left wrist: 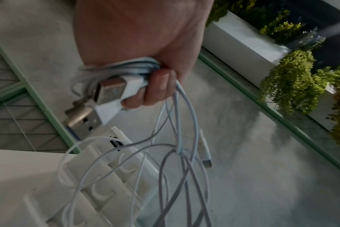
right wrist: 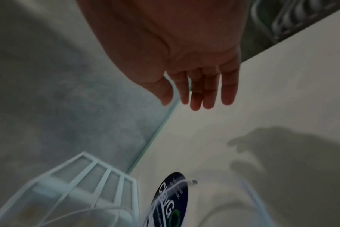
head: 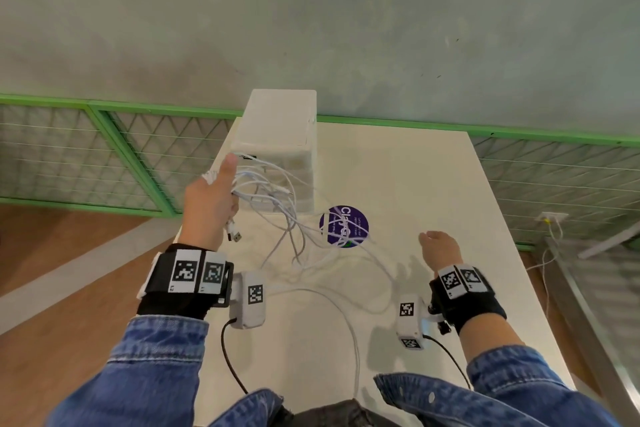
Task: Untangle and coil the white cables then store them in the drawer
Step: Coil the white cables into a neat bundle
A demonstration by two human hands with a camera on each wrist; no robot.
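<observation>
Left grip: my left hand (head: 211,199), left of centre in the head view, has its fingers (left wrist: 157,86) curled round a bunch of thin white charging cables (head: 277,204), two flat metal USB plugs (left wrist: 99,98) sticking out below the fist.
Cables: raised in front of the white plastic drawer unit (head: 280,135); the rest trails in loose loops over the worktop (head: 433,191), lower centre.
Handling: I judge them light, limp and smooth; strands will snag on each other. Best held near a plug, then followed along one strand.
Right grip: my right hand (head: 440,250), right of centre, is spread, fingers (right wrist: 210,92) straight, holding nothing, above the worktop.
Surface: pale, smooth worktop carrying a round purple sticker (head: 344,227).
Room: grey concrete wall (head: 311,10) across the top; green-framed wire mesh panels (head: 86,156) either side.
</observation>
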